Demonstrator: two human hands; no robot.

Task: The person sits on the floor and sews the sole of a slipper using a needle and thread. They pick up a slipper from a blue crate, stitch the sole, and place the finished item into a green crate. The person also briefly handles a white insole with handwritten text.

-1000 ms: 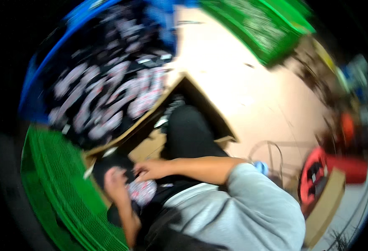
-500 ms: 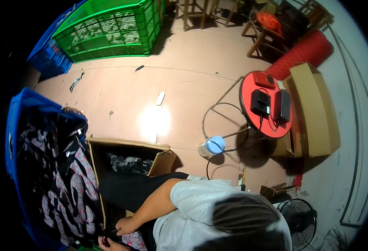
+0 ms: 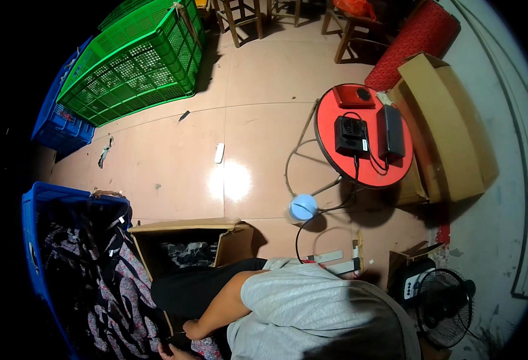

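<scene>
Low in the view, beside the blue crate, my right hand (image 3: 192,329) is closed, its fingertips pressed together on something too small to make out. Just below it lies dark cloth with a pink-and-grey floral print (image 3: 207,348). My left hand (image 3: 174,353) is partly cut off by the lower edge; its fingers are curled close to the right hand, and what they pinch is hidden. A blue crate (image 3: 28,231) on the left holds a heap of black and floral cloth (image 3: 123,288). An open cardboard box (image 3: 183,225) with grey patterned cloth (image 3: 189,254) inside stands past my black-clad leg.
A round red stool (image 3: 330,144) carries a red box (image 3: 355,96) and black devices (image 3: 352,135) with cables. A blue-lidded container (image 3: 303,207) stands beside it. Green crates (image 3: 138,66) are at far left. Cardboard (image 3: 453,126), a red roll (image 3: 414,45) and a fan (image 3: 444,307) line the right.
My view has turned a little, so the stool and green crate sit further left and more of the fan shows. Both hands stay close together at the floral cloth.
</scene>
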